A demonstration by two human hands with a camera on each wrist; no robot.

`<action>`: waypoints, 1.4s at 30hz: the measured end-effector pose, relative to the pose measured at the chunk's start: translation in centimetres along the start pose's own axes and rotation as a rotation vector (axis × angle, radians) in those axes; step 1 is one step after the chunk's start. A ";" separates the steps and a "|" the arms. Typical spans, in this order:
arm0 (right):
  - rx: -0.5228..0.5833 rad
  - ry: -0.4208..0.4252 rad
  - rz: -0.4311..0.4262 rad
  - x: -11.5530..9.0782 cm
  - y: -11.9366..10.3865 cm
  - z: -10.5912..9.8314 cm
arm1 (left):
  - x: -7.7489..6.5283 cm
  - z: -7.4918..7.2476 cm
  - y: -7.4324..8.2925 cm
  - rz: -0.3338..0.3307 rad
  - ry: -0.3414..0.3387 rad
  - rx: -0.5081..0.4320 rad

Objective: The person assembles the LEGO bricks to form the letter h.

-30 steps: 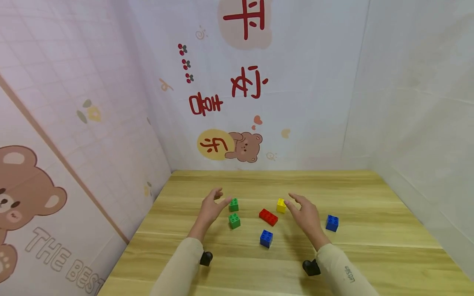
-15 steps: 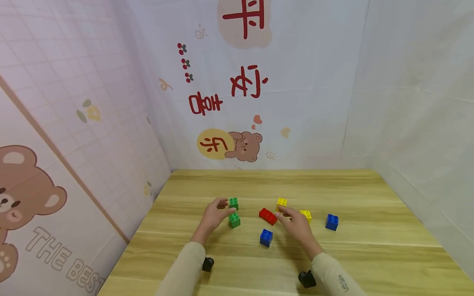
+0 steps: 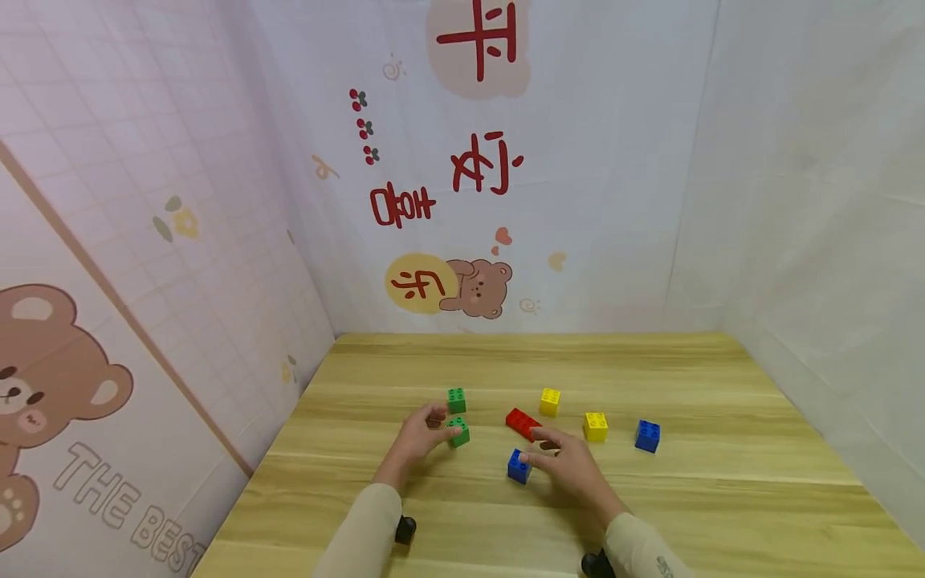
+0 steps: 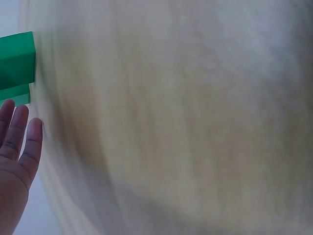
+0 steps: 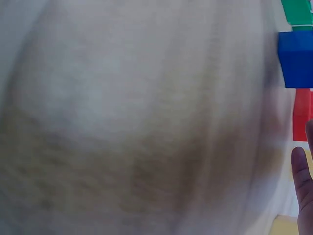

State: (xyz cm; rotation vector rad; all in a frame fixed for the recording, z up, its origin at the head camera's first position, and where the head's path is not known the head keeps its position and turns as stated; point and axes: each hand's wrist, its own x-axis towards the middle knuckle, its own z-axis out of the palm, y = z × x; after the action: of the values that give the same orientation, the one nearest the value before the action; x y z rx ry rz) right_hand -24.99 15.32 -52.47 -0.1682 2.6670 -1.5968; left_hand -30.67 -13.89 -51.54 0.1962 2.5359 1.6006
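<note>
My left hand (image 3: 421,435) is beside the nearer green brick (image 3: 458,434), its thumb overlapping that brick's edge in the head view. A gap shows between the fingers (image 4: 33,142) and the green brick (image 4: 17,58) in the left wrist view. Just behind stands a second green brick (image 3: 456,400). My right hand (image 3: 574,466) hovers by a blue brick (image 3: 517,469), thumb in front of its right side. Its fingers look loosely bent and hold nothing. A longer red brick (image 3: 522,424) lies beyond, close to the right fingertips. In the right wrist view the blue brick (image 5: 297,59) is apart from the fingers.
Two yellow bricks (image 3: 550,401) stand behind and to the right of the right hand. Farther right is another blue brick (image 3: 648,436). The wooden table (image 3: 723,498) meets printed cloth walls (image 3: 600,201) at the back and sides.
Both hands have come nearer to me. The right hand has also shifted left, from the yellow bricks toward the blue one, uncovering a yellow brick. The bricks look unmoved.
</note>
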 end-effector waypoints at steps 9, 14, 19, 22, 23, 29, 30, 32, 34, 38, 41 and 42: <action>0.018 -0.110 -0.027 -0.9 1.0 0.9 | -0.6 0.3 -0.9 0.023 -0.037 0.029; -0.010 -0.106 -0.068 -1.1 1.1 1.0 | -0.7 0.7 -1.1 0.025 -0.040 0.003; -0.047 -0.083 -0.078 -1.0 1.1 1.0 | -0.4 0.8 -1.0 0.035 -0.030 0.004; -0.052 -0.079 -0.076 -0.9 1.0 1.0 | -0.3 0.8 -0.9 0.040 -0.027 0.007; -0.055 -0.078 -0.075 -0.9 1.0 1.0 | -0.3 0.8 -0.8 0.045 -0.026 0.011; -0.085 -0.065 -0.062 -1.0 0.9 1.0 | -0.1 0.7 -0.8 0.064 -0.027 0.052; -0.089 -0.062 -0.063 -1.0 0.9 0.9 | -0.1 0.7 -0.8 0.065 -0.029 0.059; -0.094 -0.063 -0.071 -1.0 0.8 0.9 | 0.0 0.8 -0.7 0.072 -0.030 0.077; -0.096 -0.065 -0.079 -0.9 0.8 0.9 | 0.0 0.8 -0.6 0.086 -0.042 0.094; -0.102 -0.090 -0.078 -0.8 0.9 0.9 | -0.1 1.3 -0.1 0.102 -0.078 0.122; -0.100 -0.106 -0.069 -0.6 1.0 0.8 | -0.1 1.6 0.4 0.092 -0.102 0.117; -0.100 -0.111 -0.066 -0.6 0.9 0.8 | -0.1 1.7 0.5 0.089 -0.106 0.117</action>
State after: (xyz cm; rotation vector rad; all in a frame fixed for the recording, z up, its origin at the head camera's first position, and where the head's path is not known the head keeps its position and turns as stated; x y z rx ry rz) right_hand -24.44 15.14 -53.66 -0.3405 2.6834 -1.4253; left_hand -30.27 -12.24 -51.83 0.4009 2.5736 1.4307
